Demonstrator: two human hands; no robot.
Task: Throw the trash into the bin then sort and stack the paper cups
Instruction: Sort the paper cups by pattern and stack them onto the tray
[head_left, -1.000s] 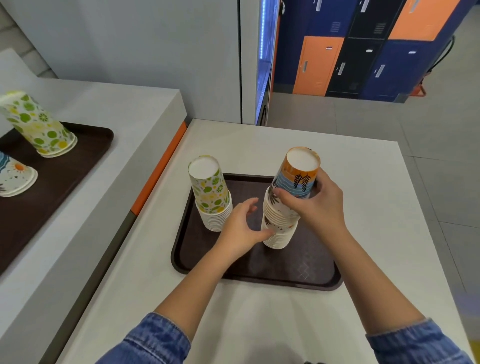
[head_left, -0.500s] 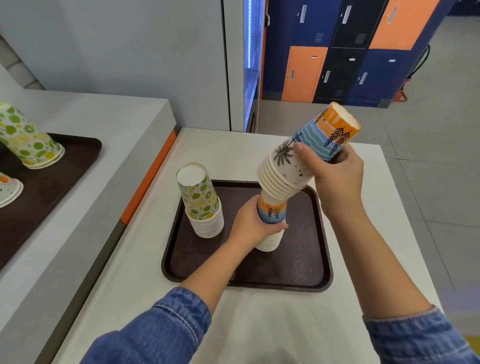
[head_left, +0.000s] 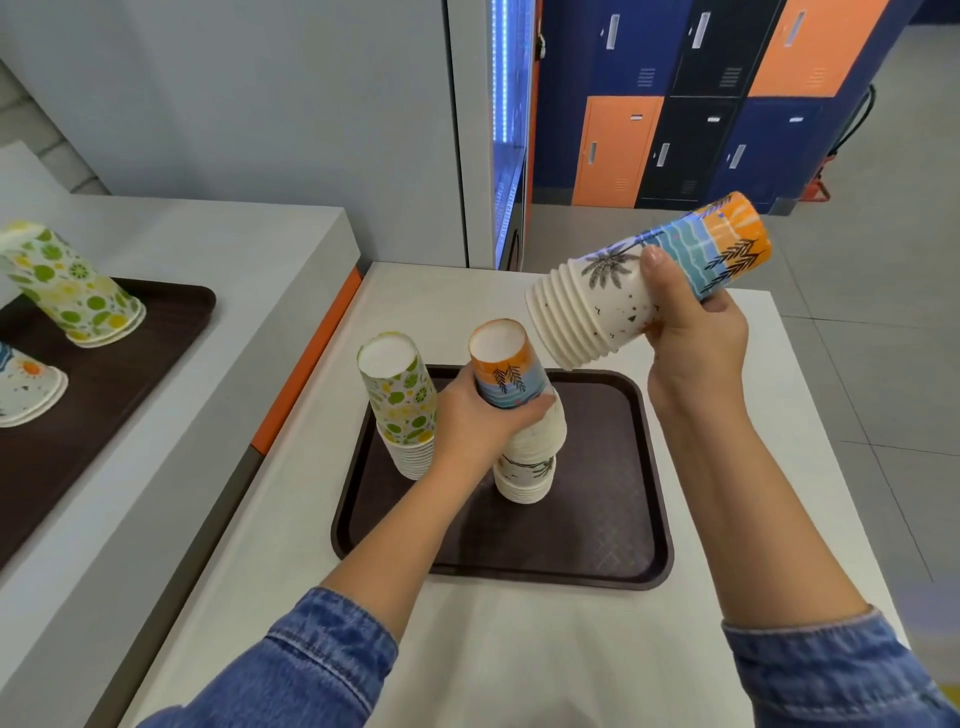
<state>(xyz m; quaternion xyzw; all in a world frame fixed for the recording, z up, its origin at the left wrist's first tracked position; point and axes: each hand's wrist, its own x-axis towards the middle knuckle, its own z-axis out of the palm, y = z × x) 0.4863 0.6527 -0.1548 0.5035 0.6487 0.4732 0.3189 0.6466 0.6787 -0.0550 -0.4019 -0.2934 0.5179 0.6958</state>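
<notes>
A dark brown tray (head_left: 597, 551) lies on the white table. On it stands an upside-down stack of palm-print cups (head_left: 524, 447), gripped near its top by my left hand (head_left: 478, 421). My right hand (head_left: 691, 332) holds a second batch of nested palm-print cups (head_left: 623, 291) tilted in the air, above and to the right of that stack, apart from it. An upside-down stack of green-and-yellow citrus-print cups (head_left: 402, 405) stands on the tray's left side, just behind my left hand.
On the raised counter at left, another dark tray (head_left: 104, 395) carries a leaning citrus-print cup stack (head_left: 72, 291) and a sun-print cup stack (head_left: 26, 384). An orange strip (head_left: 306, 358) edges that counter. Lockers (head_left: 675, 104) stand beyond the table.
My right hand has lifted the upper batch of palm-print cups off the stack and carried it up and to the right, tilting it. My left hand has kept hold of the lower stack.
</notes>
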